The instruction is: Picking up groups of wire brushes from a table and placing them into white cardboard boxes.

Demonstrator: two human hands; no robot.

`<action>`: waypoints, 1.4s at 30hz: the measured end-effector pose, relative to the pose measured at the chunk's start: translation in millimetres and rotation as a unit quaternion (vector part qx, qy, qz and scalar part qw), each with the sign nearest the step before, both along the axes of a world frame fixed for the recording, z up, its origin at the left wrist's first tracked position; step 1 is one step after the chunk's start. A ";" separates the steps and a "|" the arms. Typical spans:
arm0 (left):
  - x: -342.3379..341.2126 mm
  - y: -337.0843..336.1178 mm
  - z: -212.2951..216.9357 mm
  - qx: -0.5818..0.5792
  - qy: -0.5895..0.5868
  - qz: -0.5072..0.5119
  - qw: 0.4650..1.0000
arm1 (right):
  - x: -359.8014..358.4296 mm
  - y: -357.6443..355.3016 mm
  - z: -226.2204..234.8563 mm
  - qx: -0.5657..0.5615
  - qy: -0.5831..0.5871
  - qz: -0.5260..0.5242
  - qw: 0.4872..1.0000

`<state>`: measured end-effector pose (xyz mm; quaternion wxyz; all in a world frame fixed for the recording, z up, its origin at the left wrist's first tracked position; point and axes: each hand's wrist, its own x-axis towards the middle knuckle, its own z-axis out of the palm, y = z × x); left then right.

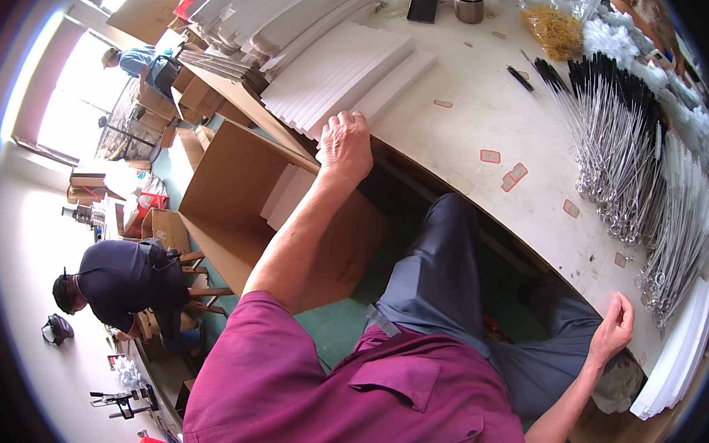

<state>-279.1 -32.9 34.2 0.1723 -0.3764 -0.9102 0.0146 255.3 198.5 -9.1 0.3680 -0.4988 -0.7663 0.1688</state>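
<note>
My left hand (345, 147) reaches to the table's near left edge. Its fingers are curled over the near end of a long, narrow white box (398, 86), beside a row of similar white boxes (340, 76) lying flat side by side. The fingertips are partly hidden. My right hand (614, 328) hangs by the table's front edge at the right, fingers drawn together, with nothing visible in them. Near it lies a big bundle of thin wire brushes (618, 153) with black bristles and looped metal ends. A second bundle of wire brushes (674, 225) with pale heads lies alongside.
An open cardboard carton (238, 186) stands below the table's left edge with white boxes inside. Small red-edged labels (490, 157) dot the white table (451, 131). A bag of rubber bands (550, 33), a cup (468, 5) and a phone (423, 5) lie farther back. Two people work at left.
</note>
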 end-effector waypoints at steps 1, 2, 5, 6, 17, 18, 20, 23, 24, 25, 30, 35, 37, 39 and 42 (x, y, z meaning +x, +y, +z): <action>-3.0 -2.1 -2.9 0.000 0.002 0.002 1.000 | 0.0 0.4 -1.4 0.000 0.002 0.002 1.000; -7.6 -4.2 -8.1 -0.008 0.028 0.008 1.000 | 0.3 1.3 -3.0 -0.001 0.012 0.001 1.000; -13.6 -6.1 -9.7 -0.038 0.068 0.011 0.997 | 2.4 3.4 -8.1 0.005 0.022 0.004 1.000; -13.6 -5.8 -9.7 -0.062 0.079 0.006 0.995 | 1.7 3.8 -9.0 0.011 0.019 0.005 1.000; 85.2 73.9 14.3 0.053 -0.153 -0.172 0.972 | -4.7 -3.6 -4.5 0.011 0.009 -0.016 1.000; 83.9 70.9 11.9 0.077 -0.112 -0.185 0.973 | -10.7 -5.8 -1.6 0.004 0.026 -0.005 1.000; 78.5 69.4 14.0 0.091 -0.133 -0.175 0.971 | -19.0 -8.8 5.1 0.006 0.043 0.009 0.999; 77.6 72.2 22.1 0.065 -0.187 -0.156 0.968 | -25.5 -14.2 11.3 0.021 0.040 0.008 0.999; 82.0 76.8 24.2 0.063 -0.192 -0.162 0.966 | -26.0 -14.9 14.0 0.030 0.041 0.011 0.999; 86.4 79.6 24.9 0.060 -0.195 -0.161 0.966 | -28.1 -15.6 15.9 0.037 0.044 0.019 0.998; 107.2 104.2 23.9 0.080 -0.218 -0.181 0.956 | -42.9 -17.0 24.2 0.011 0.046 0.045 0.998; 130.6 134.3 37.0 0.147 -0.160 -0.307 0.927 | -56.3 -14.9 20.3 0.039 0.056 0.057 0.996; 141.0 152.2 22.2 0.263 -0.242 -0.389 0.849 | -59.6 -15.5 21.0 0.048 0.052 0.048 0.996; 156.8 174.2 19.5 0.250 -0.310 -0.388 0.831 | -60.1 -15.9 16.8 0.058 0.054 0.042 0.996; 168.8 203.0 14.2 0.223 -0.295 -0.408 0.835 | -62.3 -16.7 14.1 0.081 0.053 0.032 0.995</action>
